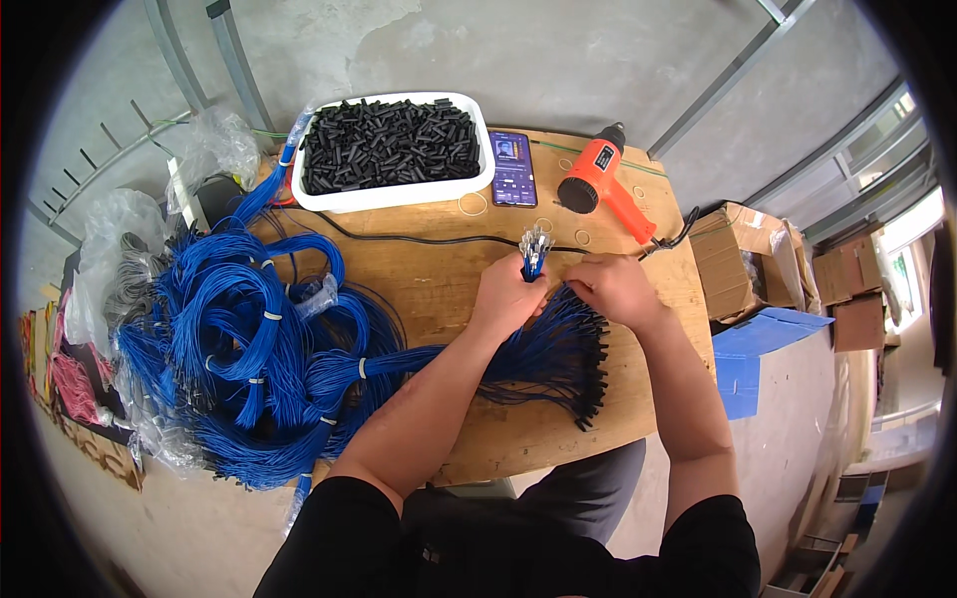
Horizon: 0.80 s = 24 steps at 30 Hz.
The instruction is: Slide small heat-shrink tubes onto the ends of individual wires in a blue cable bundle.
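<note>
Right of centre, left hand (508, 294) clamped round blue wires (532, 266), likely light, floppy; hold below silver tips (535, 242); right hand (616, 288) curled, can't tell grip.

I saw thin, vivid-blue looped wires (261, 349) — black at the fanned ends (598, 361), silvery at the tips (535, 241) — an oblong white plastic tub (399, 195), short black tubes (389, 145), an orange-and-black pistol-shaped heat gun (596, 171) and a honey-brown wooden tabletop (419, 274).

The table (429, 289) is smooth wood, the tub (409, 196) at its far edge glossy plastic, the wire tips (535, 242) shiny metal.
</note>
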Each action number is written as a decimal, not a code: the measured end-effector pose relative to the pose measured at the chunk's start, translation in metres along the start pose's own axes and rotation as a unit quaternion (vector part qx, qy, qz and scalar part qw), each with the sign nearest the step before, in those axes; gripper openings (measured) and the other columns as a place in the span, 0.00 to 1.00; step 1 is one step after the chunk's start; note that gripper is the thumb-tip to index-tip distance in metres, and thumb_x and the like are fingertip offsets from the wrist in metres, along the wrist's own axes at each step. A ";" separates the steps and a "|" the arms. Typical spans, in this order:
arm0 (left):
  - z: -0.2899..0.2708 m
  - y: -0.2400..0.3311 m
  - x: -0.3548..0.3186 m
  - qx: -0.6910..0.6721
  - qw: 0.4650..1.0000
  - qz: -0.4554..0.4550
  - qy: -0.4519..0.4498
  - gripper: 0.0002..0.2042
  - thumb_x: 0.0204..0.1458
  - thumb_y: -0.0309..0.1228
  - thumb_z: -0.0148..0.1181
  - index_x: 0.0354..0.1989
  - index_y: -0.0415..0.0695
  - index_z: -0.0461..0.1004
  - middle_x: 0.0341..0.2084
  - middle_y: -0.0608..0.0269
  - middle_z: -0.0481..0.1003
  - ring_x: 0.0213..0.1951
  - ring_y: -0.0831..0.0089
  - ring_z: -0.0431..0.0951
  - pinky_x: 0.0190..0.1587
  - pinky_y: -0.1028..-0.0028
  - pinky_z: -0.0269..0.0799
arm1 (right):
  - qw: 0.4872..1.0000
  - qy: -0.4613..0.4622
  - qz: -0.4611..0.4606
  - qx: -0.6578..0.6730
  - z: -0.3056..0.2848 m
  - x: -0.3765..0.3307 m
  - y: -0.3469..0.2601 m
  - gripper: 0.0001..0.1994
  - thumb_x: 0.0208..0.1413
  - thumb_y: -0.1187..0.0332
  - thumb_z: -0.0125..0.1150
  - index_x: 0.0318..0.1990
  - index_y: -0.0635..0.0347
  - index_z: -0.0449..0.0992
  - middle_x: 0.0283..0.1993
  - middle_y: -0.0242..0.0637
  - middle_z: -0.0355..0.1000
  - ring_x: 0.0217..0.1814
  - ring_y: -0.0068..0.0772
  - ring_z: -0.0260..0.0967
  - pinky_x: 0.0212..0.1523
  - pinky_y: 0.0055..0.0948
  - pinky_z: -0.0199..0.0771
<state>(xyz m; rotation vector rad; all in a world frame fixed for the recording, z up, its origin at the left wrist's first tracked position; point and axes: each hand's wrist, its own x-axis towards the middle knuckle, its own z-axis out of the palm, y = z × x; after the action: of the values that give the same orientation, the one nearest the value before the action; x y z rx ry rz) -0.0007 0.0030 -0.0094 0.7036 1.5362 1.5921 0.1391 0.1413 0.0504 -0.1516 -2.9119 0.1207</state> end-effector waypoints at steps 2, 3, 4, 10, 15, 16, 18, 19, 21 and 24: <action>0.000 0.000 0.000 0.000 1.000 0.001 0.000 0.07 0.52 0.25 0.62 0.37 0.36 0.75 0.24 0.62 0.77 0.22 0.76 0.78 0.23 0.76 0.75 | 0.999 -0.027 -0.019 -0.009 -0.002 0.005 -0.003 0.02 0.48 0.70 0.63 0.30 0.53 0.78 0.27 0.34 0.73 0.32 0.41 0.75 0.31 0.39 0.75; 0.001 0.000 0.000 0.001 1.000 0.003 0.000 0.07 0.52 0.25 0.61 0.37 0.36 0.75 0.24 0.62 0.77 0.22 0.76 0.78 0.23 0.76 0.75 | 0.998 -0.054 -0.038 -0.019 -0.002 0.007 -0.003 0.02 0.47 0.70 0.63 0.29 0.52 0.77 0.27 0.33 0.72 0.32 0.40 0.75 0.30 0.38 0.75; 0.001 -0.001 0.001 0.000 1.000 0.003 0.000 0.07 0.52 0.25 0.61 0.37 0.36 0.75 0.24 0.62 0.77 0.22 0.76 0.78 0.23 0.76 0.75 | 0.998 -0.054 -0.038 -0.019 -0.002 0.008 -0.002 0.02 0.47 0.70 0.63 0.29 0.52 0.77 0.27 0.33 0.72 0.32 0.40 0.75 0.30 0.38 0.75; -0.001 -0.001 0.002 0.018 1.000 -0.003 -0.013 0.07 0.52 0.25 0.63 0.37 0.37 0.75 0.23 0.63 0.76 0.23 0.77 0.77 0.24 0.77 0.74 | 0.993 -0.064 -0.075 -0.067 -0.007 0.013 -0.004 0.02 0.45 0.71 0.63 0.29 0.53 0.77 0.26 0.32 0.71 0.31 0.40 0.74 0.30 0.38 0.74; -0.001 -0.001 0.001 -0.033 0.997 0.016 -0.071 0.07 0.53 0.24 0.65 0.37 0.38 0.75 0.23 0.67 0.74 0.20 0.82 0.71 0.21 0.79 0.67 | 0.993 0.077 -0.076 -0.046 -0.012 0.009 -0.017 0.04 0.45 0.72 0.67 0.29 0.54 0.76 0.25 0.33 0.69 0.27 0.38 0.71 0.26 0.36 0.72; -0.001 -0.001 0.001 -0.032 0.997 0.018 -0.072 0.07 0.53 0.24 0.65 0.37 0.38 0.75 0.23 0.67 0.74 0.20 0.82 0.71 0.21 0.79 0.67 | 0.993 0.079 -0.076 -0.047 -0.011 0.008 -0.019 0.04 0.45 0.72 0.67 0.29 0.54 0.76 0.25 0.33 0.69 0.27 0.38 0.71 0.26 0.36 0.72; -0.002 0.001 0.000 -0.036 0.996 0.009 -0.078 0.07 0.52 0.23 0.66 0.37 0.39 0.75 0.22 0.68 0.74 0.20 0.82 0.71 0.20 0.80 0.65 | 0.992 0.109 -0.059 -0.022 -0.011 0.005 -0.024 0.07 0.44 0.74 0.67 0.32 0.54 0.79 0.25 0.34 0.70 0.25 0.40 0.70 0.26 0.36 0.73; -0.002 0.002 -0.001 -0.035 0.996 0.010 -0.079 0.07 0.52 0.23 0.66 0.37 0.39 0.75 0.22 0.68 0.74 0.20 0.82 0.71 0.20 0.80 0.65 | 0.992 0.111 -0.059 -0.022 -0.010 0.005 -0.025 0.07 0.44 0.74 0.67 0.32 0.54 0.79 0.25 0.34 0.70 0.25 0.40 0.70 0.26 0.36 0.73; -0.001 0.006 -0.003 -0.062 0.997 0.007 -0.045 0.06 0.53 0.22 0.65 0.37 0.39 0.74 0.21 0.68 0.73 0.20 0.82 0.70 0.21 0.80 0.65 | 0.981 0.191 -0.014 0.010 -0.006 0.002 -0.024 0.10 0.47 0.76 0.67 0.38 0.56 0.81 0.22 0.33 0.68 0.21 0.33 0.68 0.24 0.32 0.71; 0.000 0.008 -0.002 -0.121 0.991 -0.015 -0.049 0.05 0.54 0.21 0.64 0.37 0.39 0.75 0.21 0.68 0.72 0.19 0.82 0.69 0.20 0.79 0.64 | 0.889 0.238 0.271 0.281 0.003 -0.010 -0.013 0.11 0.56 0.72 0.66 0.46 0.61 0.81 0.22 0.23 0.65 0.19 0.14 0.55 0.21 0.19 0.57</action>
<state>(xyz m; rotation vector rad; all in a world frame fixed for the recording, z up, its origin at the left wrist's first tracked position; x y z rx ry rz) -0.0009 0.0012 -0.0017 0.6110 1.2502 1.6619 0.1469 0.1269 0.0461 -0.7626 -2.1623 0.8690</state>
